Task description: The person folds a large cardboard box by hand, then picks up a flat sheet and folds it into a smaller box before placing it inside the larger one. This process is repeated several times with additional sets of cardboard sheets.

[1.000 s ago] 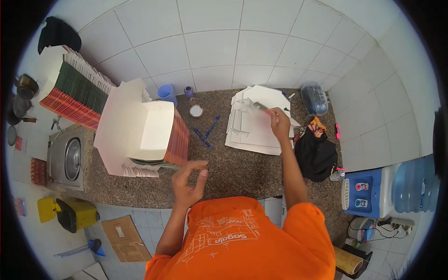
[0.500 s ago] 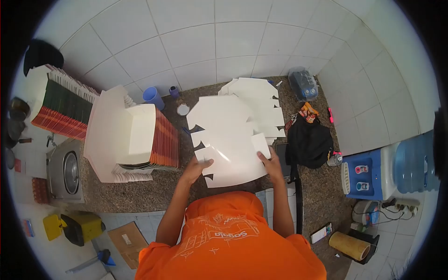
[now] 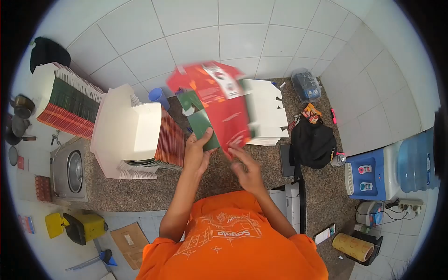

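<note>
A die-cut cardboard box blank [image 3: 224,112], printed red and green, is tilted up over the counter and partly blurred by motion. My left hand [image 3: 198,149] is closed on its green side flap, thumb on top. The fingers of my right hand [image 3: 246,171] pinch the lower edge of the red panel; this hand is slightly smeared. Behind the raised piece lies a stack of white blanks [image 3: 268,109], its left part covered. On my left stands a tight row of nested, folded cardboard boxes [image 3: 169,137], white inside and red-orange outside.
A second row of folded boxes [image 3: 70,105] stands farther left, near the sink [image 3: 63,175]. A blue cup [image 3: 158,97] is by the wall. To the right are a black bag [image 3: 315,144], a dark phone-like slab [image 3: 286,160] and a water dispenser [image 3: 368,175].
The blank was lying white side up between both hands. Now it is lifted and turned, showing its red and green print. My right hand has moved left, closer to my left hand.
</note>
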Demonstrator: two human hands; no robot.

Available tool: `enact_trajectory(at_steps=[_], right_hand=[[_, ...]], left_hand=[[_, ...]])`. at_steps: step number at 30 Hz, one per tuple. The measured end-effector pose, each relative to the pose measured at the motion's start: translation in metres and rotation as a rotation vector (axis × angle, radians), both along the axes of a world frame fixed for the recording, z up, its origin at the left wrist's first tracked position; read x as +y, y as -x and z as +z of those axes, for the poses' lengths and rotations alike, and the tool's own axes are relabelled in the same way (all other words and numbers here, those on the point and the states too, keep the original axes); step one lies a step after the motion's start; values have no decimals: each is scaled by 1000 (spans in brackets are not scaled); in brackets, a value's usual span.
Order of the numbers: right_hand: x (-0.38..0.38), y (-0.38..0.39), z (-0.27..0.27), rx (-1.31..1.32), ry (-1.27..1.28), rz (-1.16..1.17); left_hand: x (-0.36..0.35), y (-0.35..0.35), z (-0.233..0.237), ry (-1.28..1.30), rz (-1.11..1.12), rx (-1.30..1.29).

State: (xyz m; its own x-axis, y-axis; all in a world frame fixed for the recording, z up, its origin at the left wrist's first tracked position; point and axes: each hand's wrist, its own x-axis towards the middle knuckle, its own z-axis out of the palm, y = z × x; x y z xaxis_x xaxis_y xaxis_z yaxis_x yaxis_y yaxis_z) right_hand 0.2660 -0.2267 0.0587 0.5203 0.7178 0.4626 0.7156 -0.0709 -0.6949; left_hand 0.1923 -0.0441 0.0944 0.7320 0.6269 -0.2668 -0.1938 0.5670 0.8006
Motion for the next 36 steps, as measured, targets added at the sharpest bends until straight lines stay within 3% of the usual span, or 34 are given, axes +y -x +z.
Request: enact_trajectory(at_steps=[2, 3, 4, 6, 10, 13, 14, 16, 17, 19, 20, 22, 23, 25, 29, 31, 33, 36], right_hand=[[-3, 8, -8, 1122, -204, -55], [3, 10, -9, 981, -442, -62], [1, 5, -8, 977, -444, -64], [-3, -12, 9, -260, -272, -228], [-8, -30, 16, -402, -118, -183], [-12, -30, 19, -387, -85, -133], [-10, -29, 14, -387, -88, -135], [-3, -29, -1, 180, -314, -342], [-4, -32, 2, 178, -313, -340], [-7, -37, 8, 1219, -456, -456], [-8, -33, 9, 1222, -456, -455], [-10, -24, 11, 190, -308, -476], [-11, -27, 15, 193, -305, -477], [-10, -41, 24, -412, -136, -174], [-1, -59, 14, -431, -114, -243], [4, -55, 9, 296, -299, -203], [-1, -50, 13, 244, -282, -127], [-1, -41, 18, 67, -249, -50]], left_hand=[[1, -4, -3, 92, -17, -152], [-2, -6, -5, 101, -18, -173], [-5, -9, -5, 101, -22, -176], [-12, -15, 0, 11, 44, -66], [-17, -26, -19, -154, 78, -61], [-21, -30, -18, -108, 70, -59], [-23, -31, -14, 34, 55, -86], [-30, -34, -14, 178, 39, -115], [-36, -35, -16, 172, 14, -148], [-47, -36, -19, 146, -7, -226], [-49, -38, -21, 145, -7, -224], [-51, -44, -27, 58, 74, -150], [-56, -45, -20, 27, 104, -85], [-64, -47, -25, -15, 108, -85], [-70, -43, -37, -134, -15, -146], [-68, -44, -35, -149, -81, -238], [-58, -43, -29, -302, -55, -169], [-49, -34, -12, -202, -64, -150]])
